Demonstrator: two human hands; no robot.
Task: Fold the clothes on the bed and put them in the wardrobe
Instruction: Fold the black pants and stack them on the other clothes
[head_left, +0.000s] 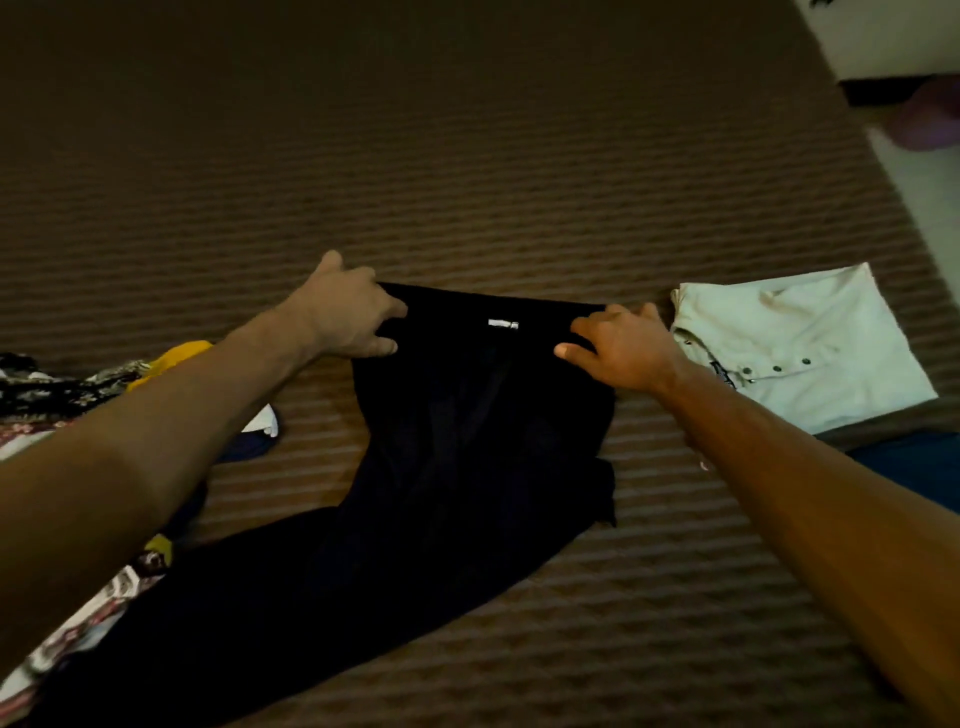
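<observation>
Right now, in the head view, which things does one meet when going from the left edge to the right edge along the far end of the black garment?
Patterned clothes pile → yellow garment → left hand → black garment with its white label → right hand → folded pale button shirt.

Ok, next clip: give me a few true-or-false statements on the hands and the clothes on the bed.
1. Both hands, left and right, grip the top edge of the black garment. True.
2. The folded pale button shirt lies left of the black garment. False: it lies to its right.
3. A small white label shows near the black garment's top edge. True.
4. The brown striped bedcover is plain white. False: brown with stripes.
</observation>
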